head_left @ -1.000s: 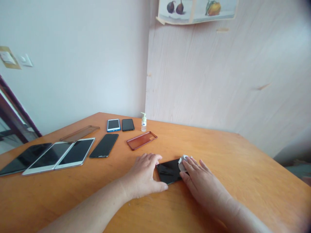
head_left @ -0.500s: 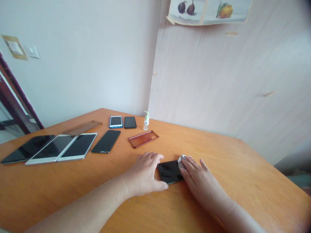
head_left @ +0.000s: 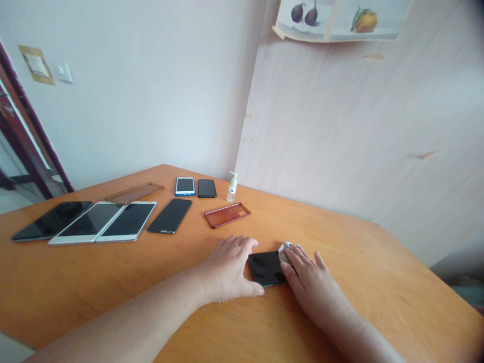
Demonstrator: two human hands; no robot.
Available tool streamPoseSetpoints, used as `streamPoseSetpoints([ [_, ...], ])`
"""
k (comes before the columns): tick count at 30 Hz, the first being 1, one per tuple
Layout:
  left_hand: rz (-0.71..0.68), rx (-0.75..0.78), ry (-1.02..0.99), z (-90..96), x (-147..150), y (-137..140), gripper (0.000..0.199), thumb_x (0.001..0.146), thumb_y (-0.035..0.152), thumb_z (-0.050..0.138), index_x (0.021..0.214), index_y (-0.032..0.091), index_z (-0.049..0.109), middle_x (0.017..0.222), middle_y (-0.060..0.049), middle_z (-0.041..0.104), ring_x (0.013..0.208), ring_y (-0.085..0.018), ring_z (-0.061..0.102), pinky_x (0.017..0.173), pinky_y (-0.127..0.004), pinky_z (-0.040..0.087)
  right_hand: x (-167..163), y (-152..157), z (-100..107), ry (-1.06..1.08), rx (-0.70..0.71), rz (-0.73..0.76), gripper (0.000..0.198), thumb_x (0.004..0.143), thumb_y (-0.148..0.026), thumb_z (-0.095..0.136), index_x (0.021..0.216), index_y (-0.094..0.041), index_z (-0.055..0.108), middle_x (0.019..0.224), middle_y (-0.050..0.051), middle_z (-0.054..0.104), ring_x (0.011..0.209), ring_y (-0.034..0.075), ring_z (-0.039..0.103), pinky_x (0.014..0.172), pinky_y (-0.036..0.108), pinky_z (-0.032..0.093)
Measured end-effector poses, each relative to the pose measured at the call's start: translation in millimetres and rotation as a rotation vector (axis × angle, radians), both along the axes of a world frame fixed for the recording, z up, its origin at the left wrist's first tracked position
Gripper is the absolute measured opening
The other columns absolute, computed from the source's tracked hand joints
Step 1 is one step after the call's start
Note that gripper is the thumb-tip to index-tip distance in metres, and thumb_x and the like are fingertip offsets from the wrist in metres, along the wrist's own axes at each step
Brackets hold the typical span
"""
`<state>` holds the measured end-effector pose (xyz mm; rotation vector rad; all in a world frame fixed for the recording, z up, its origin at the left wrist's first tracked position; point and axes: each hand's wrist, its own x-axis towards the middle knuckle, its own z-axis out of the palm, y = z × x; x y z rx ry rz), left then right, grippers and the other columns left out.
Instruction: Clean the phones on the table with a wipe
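Observation:
A black phone lies screen up on the wooden table, close to its near side. My left hand braces the phone's left end, its thumb at the near edge and its fingers at the far corner. Over the right end of the screen, my right hand presses a crumpled white tissue flat under its fingers. Part of the tissue and the phone's right end are hidden beneath that hand. A reddish-brown phone case lies just beyond my left hand.
On the left are a dark tablet, two white tablets and a clear brownish case. Another black phone lies beside them. Farther back are a blue-edged phone, a small dark phone and a pump bottle.
The whole view has shifted slightly, so the things on the table appear a little farther right. Both hands keep nearly the same place on the phone, the tissue still under my right fingers.

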<state>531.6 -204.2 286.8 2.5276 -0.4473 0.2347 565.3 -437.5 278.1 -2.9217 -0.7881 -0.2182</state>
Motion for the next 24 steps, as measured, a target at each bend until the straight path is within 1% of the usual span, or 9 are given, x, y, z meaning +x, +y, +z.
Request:
streamPoseSetpoints([
  [4, 0.01, -0.011, -0.011, -2.5, 0.2, -0.8, 0.076, 0.06, 0.044, 0.083, 0.124, 0.021, 0.049, 0.12, -0.012, 0.061, 0.112, -0.034, 0.056, 0.097, -0.047, 0.043, -29.9, 29.7, 17.4, 0.125, 0.026, 0.285, 0.052, 0.104, -0.044, 0.029, 0.151, -0.025, 0.036, 0.157, 0.007, 0.034, 0.147, 0.026, 0.025, 0.118, 0.062, 0.015],
  [6, 0.011, -0.016, -0.013, -2.9, -0.2, -0.9, 0.078, 0.062, 0.043, 0.082, 0.127, 0.019, 0.047, 0.123, -0.013, 0.06, 0.115, -0.034, 0.055, 0.099, -0.046, 0.042, -35.6, 35.5, 22.2, 0.17, 0.032, 0.37, 0.052, 0.104, -0.047, 0.028, 0.152, -0.029, 0.034, 0.158, 0.005, 0.031, 0.147, 0.026, 0.024, 0.117, 0.064, 0.013],
  [8, 0.014, -0.021, -0.006, -2.5, -0.9, -1.0, 0.083, 0.061, 0.046, 0.083, 0.129, 0.019, 0.046, 0.123, -0.013, 0.061, 0.115, -0.035, 0.055, 0.099, -0.047, 0.042, -29.6, 30.9, 19.7, 0.142, 0.03, 0.316, 0.051, 0.104, -0.047, 0.028, 0.151, -0.029, 0.037, 0.157, 0.005, 0.034, 0.146, 0.027, 0.027, 0.116, 0.065, 0.014],
  [11, 0.022, -0.022, 0.001, -1.2, -1.4, -1.2, 0.088, 0.057, 0.049, 0.085, 0.131, 0.022, 0.045, 0.12, -0.011, 0.062, 0.114, -0.035, 0.056, 0.099, -0.047, 0.042, -10.2, 13.1, 7.3, 0.034, 0.001, 0.061, 0.051, 0.104, -0.044, 0.03, 0.147, -0.022, 0.045, 0.152, 0.011, 0.042, 0.144, 0.03, 0.033, 0.114, 0.068, 0.014],
  [13, 0.028, -0.016, 0.003, -0.5, -1.5, -1.3, 0.089, 0.056, 0.048, 0.086, 0.131, 0.024, 0.046, 0.119, -0.01, 0.062, 0.114, -0.034, 0.056, 0.099, -0.047, 0.042, -3.8, 4.8, 1.8, -0.002, -0.019, -0.042, 0.052, 0.103, -0.044, 0.032, 0.145, -0.018, 0.046, 0.15, 0.015, 0.045, 0.143, 0.032, 0.034, 0.113, 0.07, 0.015],
  [15, 0.026, -0.018, 0.003, -0.5, -1.5, -1.3, 0.088, 0.056, 0.048, 0.086, 0.13, 0.023, 0.047, 0.119, -0.01, 0.062, 0.113, -0.035, 0.056, 0.099, -0.047, 0.042, -9.1, 5.4, 3.3, 0.015, -0.02, -0.003, 0.054, 0.102, -0.045, 0.033, 0.147, -0.018, 0.044, 0.152, 0.014, 0.042, 0.144, 0.032, 0.031, 0.114, 0.068, 0.017],
  [20, 0.026, -0.038, -0.03, -2.3, -1.6, -1.4, 0.071, 0.063, 0.036, 0.08, 0.125, 0.022, 0.05, 0.118, -0.01, 0.062, 0.114, -0.033, 0.056, 0.099, -0.046, 0.043, -41.1, 26.2, 23.4, 0.2, -0.025, 0.339, 0.055, 0.102, -0.049, 0.033, 0.152, -0.026, 0.036, 0.158, 0.006, 0.03, 0.147, 0.028, 0.024, 0.117, 0.063, 0.019],
  [22, 0.03, -0.037, -0.026, -1.9, -1.5, -1.0, 0.072, 0.062, 0.037, 0.081, 0.125, 0.022, 0.049, 0.119, -0.01, 0.062, 0.114, -0.033, 0.056, 0.099, -0.046, 0.042, -40.6, 24.2, 25.6, 0.206, -0.048, 0.32, 0.055, 0.102, -0.047, 0.034, 0.152, -0.025, 0.036, 0.157, 0.007, 0.03, 0.146, 0.028, 0.025, 0.116, 0.063, 0.019],
  [24, 0.023, -0.026, 0.003, -0.2, -1.3, -0.4, 0.08, 0.058, 0.044, 0.085, 0.127, 0.022, 0.049, 0.119, -0.011, 0.062, 0.114, -0.034, 0.055, 0.099, -0.047, 0.042, -30.4, 12.7, 21.9, 0.142, -0.086, 0.181, 0.055, 0.102, -0.043, 0.035, 0.151, -0.02, 0.037, 0.157, 0.01, 0.031, 0.146, 0.03, 0.027, 0.116, 0.063, 0.021],
])
